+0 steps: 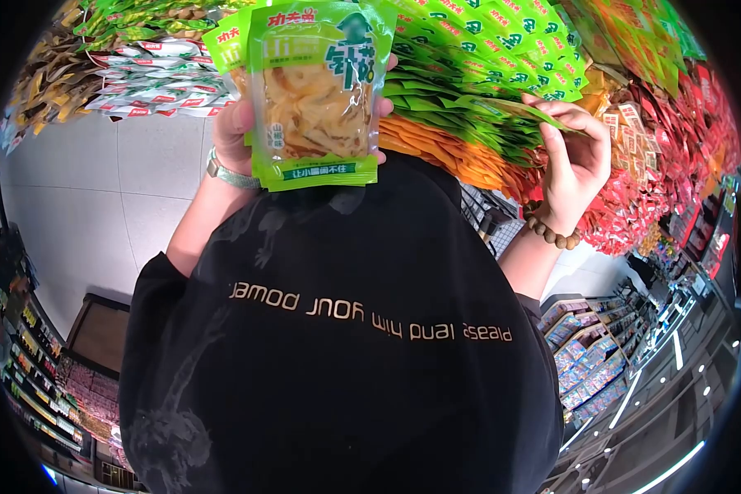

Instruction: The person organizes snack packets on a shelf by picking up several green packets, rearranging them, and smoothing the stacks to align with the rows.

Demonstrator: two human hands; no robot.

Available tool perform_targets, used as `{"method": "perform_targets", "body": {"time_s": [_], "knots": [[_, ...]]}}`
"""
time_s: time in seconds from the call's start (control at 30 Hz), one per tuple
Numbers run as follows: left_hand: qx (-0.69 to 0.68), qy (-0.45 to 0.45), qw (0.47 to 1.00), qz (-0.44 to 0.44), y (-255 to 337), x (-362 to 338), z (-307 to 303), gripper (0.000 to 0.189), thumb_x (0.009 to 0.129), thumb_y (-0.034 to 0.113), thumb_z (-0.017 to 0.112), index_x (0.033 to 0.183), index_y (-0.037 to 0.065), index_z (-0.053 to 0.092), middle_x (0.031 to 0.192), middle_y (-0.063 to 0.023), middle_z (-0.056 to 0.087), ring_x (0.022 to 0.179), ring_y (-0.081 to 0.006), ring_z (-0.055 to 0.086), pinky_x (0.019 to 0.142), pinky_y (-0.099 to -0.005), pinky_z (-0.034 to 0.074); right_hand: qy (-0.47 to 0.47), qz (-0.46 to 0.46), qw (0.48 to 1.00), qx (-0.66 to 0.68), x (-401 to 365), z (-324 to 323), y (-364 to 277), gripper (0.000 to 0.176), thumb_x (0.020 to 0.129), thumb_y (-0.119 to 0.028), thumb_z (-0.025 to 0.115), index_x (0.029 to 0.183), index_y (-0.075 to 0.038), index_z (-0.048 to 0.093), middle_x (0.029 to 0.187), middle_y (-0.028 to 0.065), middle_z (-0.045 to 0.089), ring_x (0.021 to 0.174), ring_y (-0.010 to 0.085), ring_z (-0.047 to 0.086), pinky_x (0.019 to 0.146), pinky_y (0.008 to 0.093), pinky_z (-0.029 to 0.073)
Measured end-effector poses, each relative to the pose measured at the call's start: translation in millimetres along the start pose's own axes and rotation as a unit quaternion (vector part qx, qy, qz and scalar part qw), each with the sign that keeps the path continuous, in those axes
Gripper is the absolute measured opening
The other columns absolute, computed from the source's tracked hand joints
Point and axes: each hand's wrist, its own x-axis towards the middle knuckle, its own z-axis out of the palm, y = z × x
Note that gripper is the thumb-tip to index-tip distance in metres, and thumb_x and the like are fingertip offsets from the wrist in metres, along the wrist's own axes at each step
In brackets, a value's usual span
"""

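Pouch of glossy green-and-clear plastic point(313, 107), grasped in left hand point(236, 125), facing the wearer; slick film might slip should that grip slacken; right hand point(580, 156) pinches a thin green plastic packet point(506, 105); careless tugging might dislodge flat, tightly layered bright-green packets point(486, 41) beyond.

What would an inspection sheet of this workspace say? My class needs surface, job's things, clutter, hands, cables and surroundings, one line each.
Surface: hidden under stacked packets; pale tiled floor shows at left.
Job's things: clear-fronted snack pouch with green edges, held up; green packet at the neighbouring green stack.
Clutter: white packets, orange packets and red packets crowd the display.
Hands: left hand grips the snack pouch; right hand pinches the green packet's edge.
Cables: nothing seen.
Surroundings: stocked shelves at lower right; bright strip lights beyond.
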Motion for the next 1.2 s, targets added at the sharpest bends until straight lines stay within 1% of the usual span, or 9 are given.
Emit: {"method": "perform_targets", "body": {"time_s": [0.13, 0.3, 0.4, 0.43, 0.57, 0.67, 0.83, 1.17, 1.2], "knots": [[-0.001, -0.004, 1.000, -0.005, -0.4, 0.6, -0.6, 0.114, 0.068, 0.049, 0.087, 0.154, 0.015, 0.019, 0.153, -0.0233, 0.025, 0.123, -0.0394, 0.048, 0.088, -0.0631, 0.054, -0.004, 0.000, 1.000, -0.020, -8.8, -13.4, -5.9, 0.020, 0.088, 0.015, 0.056, 0.104, 0.003, 0.053, 0.102, 0.0199, 0.063, 0.101, 0.0329, 0.064, 0.095, 0.0552, 0.052], [0.002, -0.007, 1.000, -0.004, -1.6, 0.6, -3.1, 0.114, 0.068, 0.050, 0.086, 0.154, 0.015, 0.019, 0.152, -0.0234, 0.026, 0.123, -0.0400, 0.048, 0.087, -0.0632, 0.054, -0.008, 0.025, 0.996, -0.090, -19.9, -22.2, -14.1, 0.019, 0.088, 0.014, 0.055, 0.104, 0.003, 0.054, 0.105, 0.0206, 0.064, 0.105, 0.0341, 0.064, 0.097, 0.0503, 0.050], [0.001, -0.001, 1.000, -0.004, -1.8, 0.3, -2.9, 0.114, 0.068, 0.049, 0.086, 0.154, 0.014, 0.019, 0.152, -0.0234, 0.026, 0.123, -0.0405, 0.048, 0.087, -0.0631, 0.054, -0.009, 0.037, 0.995, -0.091, -24.2, -20.4, -12.8, 0.018, 0.088, 0.014, 0.055, 0.103, 0.003, 0.055, 0.105, 0.0211, 0.064, 0.105, 0.0342, 0.064, 0.097, 0.0498, 0.050], [-0.001, 0.002, 1.000, -0.004, -2.0, 0.4, -1.5, 0.115, 0.068, 0.049, 0.086, 0.154, 0.014, 0.019, 0.152, -0.0234, 0.026, 0.123, -0.0406, 0.048, 0.087, -0.0631, 0.055, -0.009, 0.032, 0.994, -0.108, -26.1, -21.3, -12.1, 0.020, 0.088, 0.014, 0.055, 0.105, 0.003, 0.054, 0.105, 0.0213, 0.064, 0.104, 0.0350, 0.064, 0.097, 0.0525, 0.051], [0.007, 0.000, 1.000, -0.008, -0.7, 0.6, -2.5, 0.115, 0.068, 0.049, 0.086, 0.154, 0.014, 0.018, 0.152, -0.0234, 0.026, 0.123, -0.0409, 0.047, 0.087, -0.0628, 0.055, 0.044, -0.011, 0.998, -0.054, -30.7, -25.8, -17.3, 0.019, 0.090, 0.010, 0.056, 0.106, 0.002, 0.051, 0.106, 0.0226, 0.063, 0.103, 0.0367, 0.064, 0.093, 0.0589, 0.052], [0.011, 0.008, 1.000, -0.010, -0.3, 0.2, -2.5, 0.115, 0.068, 0.049, 0.086, 0.154, 0.014, 0.017, 0.152, -0.0235, 0.025, 0.123, -0.0408, 0.048, 0.087, -0.0627, 0.055, 0.033, -0.016, 0.998, -0.045, -30.5, -26.5, -23.3, 0.017, 0.090, 0.010, 0.057, 0.104, 0.003, 0.051, 0.106, 0.0234, 0.062, 0.102, 0.0363, 0.064, 0.093, 0.0587, 0.053], [0.011, 0.010, 1.000, -0.020, -0.6, 1.6, -0.5, 0.116, 0.068, 0.049, 0.087, 0.154, 0.014, 0.017, 0.153, -0.0236, 0.024, 0.123, -0.0409, 0.047, 0.088, -0.0636, 0.054, 0.020, -0.002, 0.995, -0.099, -27.3, -16.9, -20.4, 0.020, 0.089, 0.014, 0.054, 0.106, 0.004, 0.054, 0.105, 0.0219, 0.063, 0.103, 0.0343, 0.064, 0.096, 0.0529, 0.052], [0.014, 0.008, 1.000, -0.020, -0.4, 1.5, -2.1, 0.117, 0.067, 0.050, 0.086, 0.155, 0.016, 0.016, 0.153, -0.0223, 0.023, 0.123, -0.0405, 0.046, 0.088, -0.0636, 0.054, -0.039, -0.016, 0.975, -0.217, -27.5, -6.0, -40.6, 0.016, 0.087, 0.013, 0.058, 0.100, 0.005, 0.057, 0.103, 0.0251, 0.066, 0.099, 0.0380, 0.068, 0.091, 0.0481, 0.054], [0.015, 0.007, 1.000, -0.020, -0.3, 1.7, -2.3, 0.118, 0.067, 0.050, 0.086, 0.155, 0.016, 0.016, 0.153, -0.0223, 0.023, 0.123, -0.0405, 0.046, 0.088, -0.0636, 0.054, -0.027, -0.022, 0.978, -0.205, -28.9, -5.2, -41.9, 0.016, 0.087, 0.013, 0.058, 0.100, 0.005, 0.057, 0.103, 0.0250, 0.066, 0.099, 0.0380, 0.068, 0.090, 0.0477, 0.055]]}}
